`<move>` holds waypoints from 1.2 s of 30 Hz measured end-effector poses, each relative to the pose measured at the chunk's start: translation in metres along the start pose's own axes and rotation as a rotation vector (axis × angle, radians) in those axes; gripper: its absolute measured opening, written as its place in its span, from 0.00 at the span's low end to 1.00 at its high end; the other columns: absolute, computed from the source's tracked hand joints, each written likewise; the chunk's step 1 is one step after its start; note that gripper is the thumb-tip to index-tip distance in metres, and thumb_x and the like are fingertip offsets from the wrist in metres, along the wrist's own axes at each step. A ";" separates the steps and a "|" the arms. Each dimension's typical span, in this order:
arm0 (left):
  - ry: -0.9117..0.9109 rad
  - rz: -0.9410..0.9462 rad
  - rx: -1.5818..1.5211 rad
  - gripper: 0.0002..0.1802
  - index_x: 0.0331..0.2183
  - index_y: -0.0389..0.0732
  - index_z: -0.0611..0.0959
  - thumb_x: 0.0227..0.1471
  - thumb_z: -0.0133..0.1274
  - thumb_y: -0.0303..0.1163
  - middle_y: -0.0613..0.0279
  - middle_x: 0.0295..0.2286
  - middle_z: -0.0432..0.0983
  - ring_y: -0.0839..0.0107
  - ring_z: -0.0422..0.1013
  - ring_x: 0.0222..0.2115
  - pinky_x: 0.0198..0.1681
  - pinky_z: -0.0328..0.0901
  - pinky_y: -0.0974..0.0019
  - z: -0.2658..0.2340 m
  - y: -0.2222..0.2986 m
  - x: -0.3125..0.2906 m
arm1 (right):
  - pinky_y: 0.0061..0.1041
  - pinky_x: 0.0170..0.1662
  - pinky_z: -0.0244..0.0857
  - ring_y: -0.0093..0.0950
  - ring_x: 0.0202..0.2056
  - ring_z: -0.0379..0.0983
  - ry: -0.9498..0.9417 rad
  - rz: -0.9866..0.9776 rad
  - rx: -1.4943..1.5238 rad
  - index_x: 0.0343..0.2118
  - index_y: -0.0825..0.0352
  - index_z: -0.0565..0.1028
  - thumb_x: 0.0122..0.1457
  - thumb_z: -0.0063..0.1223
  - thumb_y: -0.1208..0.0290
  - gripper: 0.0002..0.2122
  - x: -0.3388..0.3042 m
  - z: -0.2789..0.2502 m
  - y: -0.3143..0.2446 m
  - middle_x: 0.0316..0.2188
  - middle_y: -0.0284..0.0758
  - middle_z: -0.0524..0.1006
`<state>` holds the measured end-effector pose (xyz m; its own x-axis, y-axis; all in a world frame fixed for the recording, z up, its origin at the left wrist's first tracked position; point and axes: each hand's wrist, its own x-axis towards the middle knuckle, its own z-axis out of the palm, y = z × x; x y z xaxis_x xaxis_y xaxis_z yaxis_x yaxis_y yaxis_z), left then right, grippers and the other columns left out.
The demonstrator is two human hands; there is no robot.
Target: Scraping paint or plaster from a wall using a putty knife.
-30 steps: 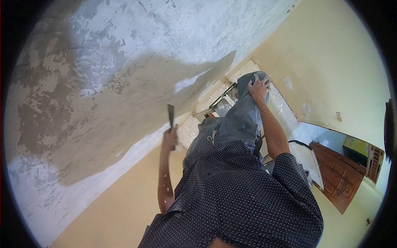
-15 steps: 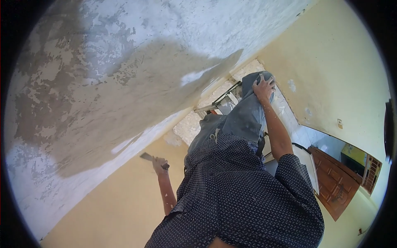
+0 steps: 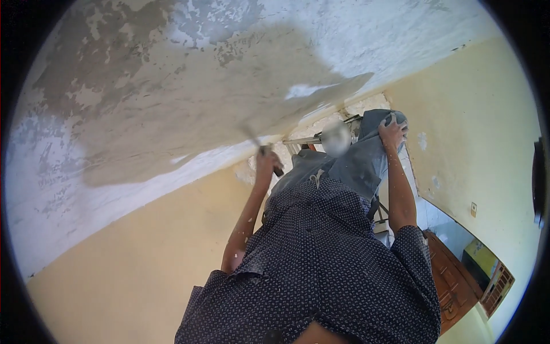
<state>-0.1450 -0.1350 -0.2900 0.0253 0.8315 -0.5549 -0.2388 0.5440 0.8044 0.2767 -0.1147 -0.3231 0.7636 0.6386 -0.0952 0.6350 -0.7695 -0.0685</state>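
My left hand (image 3: 266,165) is closed round the dark handle of a scraper (image 3: 252,136). Its blade points up and to the left and is smeared by motion. Behind the blade is the wall (image 3: 189,126), patched with white, grey and tan where the coat has come off; whether the blade touches it I cannot tell. My right hand (image 3: 393,133) lies with fingers spread over the knee of my raised leg in grey trousers (image 3: 349,163). A pale, blurred round thing (image 3: 336,139) shows in front of that leg.
Parts of a metal ladder (image 3: 306,140) show beside my legs, with pale debris (image 3: 369,104) along the wall's foot. At right stand a cream wall (image 3: 458,132) with a small plate (image 3: 474,209), and a brown panelled door (image 3: 450,278). A tan surface (image 3: 154,223) lies at left.
My left hand with the scraper has risen and moved right, closer to my legs. The view has shifted and turned. The pale blurred thing has appeared; my right hand stays on the knee.
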 end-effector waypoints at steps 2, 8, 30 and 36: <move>-0.243 -0.089 0.605 0.16 0.32 0.39 0.76 0.55 0.49 0.44 0.68 0.16 0.63 0.79 0.59 0.13 0.17 0.58 0.71 0.024 0.012 -0.013 | 0.60 0.49 0.56 0.54 0.55 0.54 0.003 0.014 0.008 0.53 0.50 0.68 0.51 0.49 0.55 0.24 0.000 0.002 0.009 0.58 0.52 0.56; -0.297 0.097 0.857 0.18 0.32 0.36 0.78 0.56 0.49 0.43 0.68 0.19 0.67 0.80 0.61 0.17 0.18 0.57 0.69 0.020 0.032 -0.027 | 0.61 0.49 0.55 0.55 0.55 0.55 -0.002 0.040 0.024 0.53 0.50 0.68 0.51 0.49 0.56 0.24 -0.004 -0.001 0.011 0.57 0.52 0.56; -0.151 0.565 1.118 0.12 0.36 0.40 0.74 0.59 0.40 0.37 0.63 0.18 0.69 0.72 0.67 0.17 0.21 0.65 0.67 -0.092 -0.034 -0.017 | 0.44 0.63 0.44 0.50 0.60 0.52 0.151 -0.138 0.354 0.52 0.61 0.71 0.57 0.46 0.56 0.22 -0.019 -0.013 0.012 0.58 0.53 0.59; -0.362 0.421 0.745 0.21 0.32 0.34 0.76 0.60 0.39 0.44 0.50 0.27 0.72 0.58 0.70 0.32 0.40 0.64 0.58 0.103 0.088 -0.025 | 0.39 0.50 0.60 0.44 0.45 0.68 0.239 -0.324 0.801 0.42 0.68 0.74 0.60 0.45 0.67 0.12 -0.061 -0.040 0.004 0.42 0.45 0.73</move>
<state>-0.0667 -0.0962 -0.1833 0.4093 0.8930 -0.1872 0.3847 0.0171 0.9229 0.2372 -0.1567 -0.2774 0.6218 0.7414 0.2524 0.6199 -0.2689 -0.7371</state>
